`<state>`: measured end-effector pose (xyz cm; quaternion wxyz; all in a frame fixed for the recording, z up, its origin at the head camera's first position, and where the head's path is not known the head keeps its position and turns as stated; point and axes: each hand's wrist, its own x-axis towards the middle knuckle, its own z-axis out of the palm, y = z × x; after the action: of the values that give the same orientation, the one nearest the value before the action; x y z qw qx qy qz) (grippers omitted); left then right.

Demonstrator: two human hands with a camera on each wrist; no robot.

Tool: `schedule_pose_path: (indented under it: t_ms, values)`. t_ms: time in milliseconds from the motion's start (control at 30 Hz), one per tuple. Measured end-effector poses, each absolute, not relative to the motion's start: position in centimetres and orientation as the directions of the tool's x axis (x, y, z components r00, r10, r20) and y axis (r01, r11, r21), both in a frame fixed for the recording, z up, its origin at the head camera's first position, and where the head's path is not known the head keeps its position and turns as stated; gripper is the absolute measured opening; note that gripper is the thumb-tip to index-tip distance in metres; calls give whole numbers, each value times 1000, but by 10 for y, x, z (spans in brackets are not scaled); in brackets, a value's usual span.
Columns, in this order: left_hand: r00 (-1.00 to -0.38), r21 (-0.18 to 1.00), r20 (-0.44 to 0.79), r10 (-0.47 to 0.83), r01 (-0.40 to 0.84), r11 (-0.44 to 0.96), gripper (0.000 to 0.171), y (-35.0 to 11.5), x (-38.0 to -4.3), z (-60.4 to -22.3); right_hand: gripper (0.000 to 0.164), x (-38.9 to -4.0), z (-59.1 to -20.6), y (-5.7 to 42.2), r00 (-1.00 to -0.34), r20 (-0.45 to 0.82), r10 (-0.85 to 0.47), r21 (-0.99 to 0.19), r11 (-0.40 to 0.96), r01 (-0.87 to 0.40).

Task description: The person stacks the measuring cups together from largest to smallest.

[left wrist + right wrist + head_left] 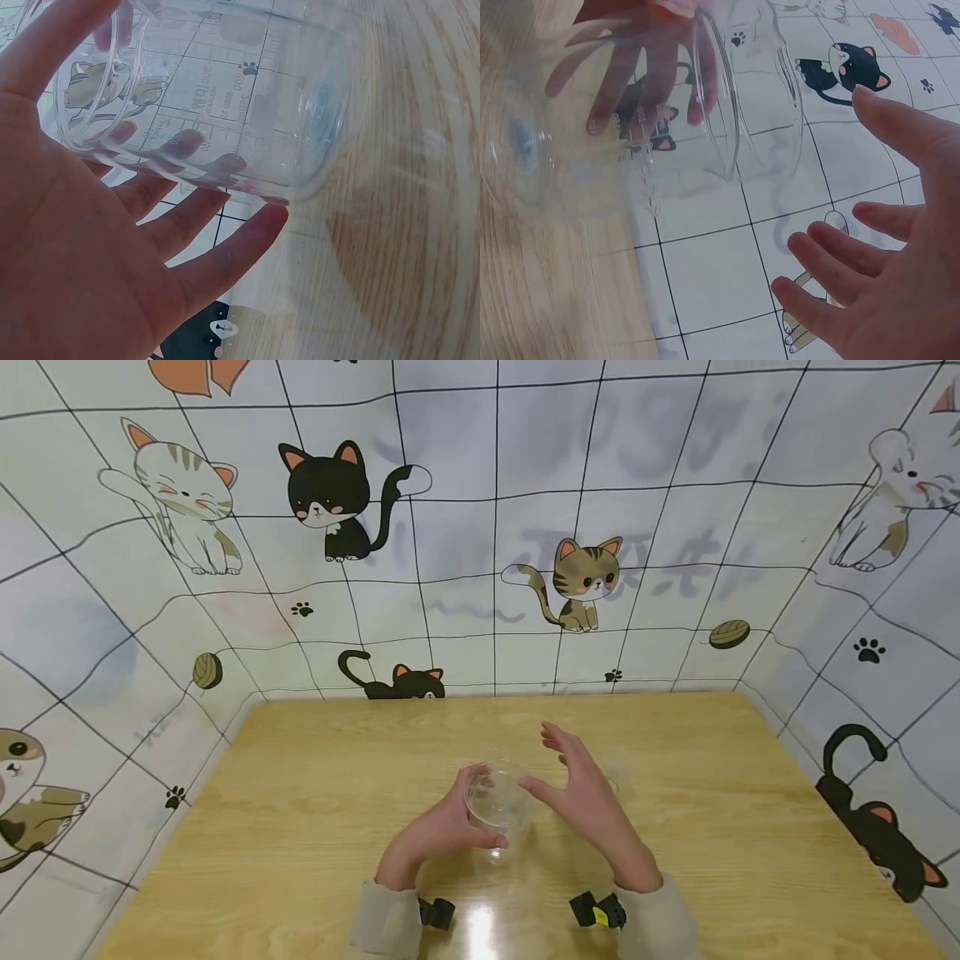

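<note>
A clear glass beaker (498, 800) with printed volume marks is over the middle of the wooden table, its mouth toward the head camera. My left hand (453, 820) grips it from the left, with the thumb on the near side and fingers round the far side. In the left wrist view those fingers (247, 244) lie along the beaker's wall, and its base shows a bluish tint. To the right of the beaker, my right hand (588, 797) is raised with fingers spread and nothing in it. The right wrist view shows its fingers apart from the beaker (667, 120).
Behind the right hand, a faint clear object (617, 770) stands on the table (300, 827), mostly hidden. A white cloth (465, 543) with black grid lines and cartoon cats encloses the table at the back and both sides.
</note>
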<state>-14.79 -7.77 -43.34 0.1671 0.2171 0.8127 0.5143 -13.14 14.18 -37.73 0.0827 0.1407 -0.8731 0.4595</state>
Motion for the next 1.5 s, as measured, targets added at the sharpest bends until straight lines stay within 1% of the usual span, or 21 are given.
schedule_pose_path:
  t_ms: [233,333,467,533,767,900,1300,1500]
  values:
    - [-866,902,-25,500,196,384,98,-82,-152,-430,76,-142,-373,150,-945,303,-126,-765,558,-320]
    - [-861,914,-15,508,194,355,99,-84,-150,-429,75,-142,-373,155,-951,296,-87,-767,572,-291]
    - [-840,926,-21,542,189,328,100,-82,-146,-433,76,-136,-375,166,-963,267,-38,-754,614,-233]
    - [-838,920,-21,545,197,339,100,-82,-143,-435,76,-134,-376,171,-966,255,-27,-752,623,-216]
    - [-859,903,-41,510,186,388,98,-83,-143,-433,76,-137,-376,182,-962,272,-29,-745,626,-230]
    - [-855,905,-51,516,179,385,98,-81,-147,-434,76,-140,-375,190,-962,271,-21,-738,638,-222]
    - [-846,896,-32,532,212,391,100,-77,-149,-433,75,-142,-378,206,-960,280,18,-730,653,-201]
    - [-849,905,-53,526,182,385,99,-78,-147,-435,75,-141,-382,213,-962,270,29,-741,645,-188]
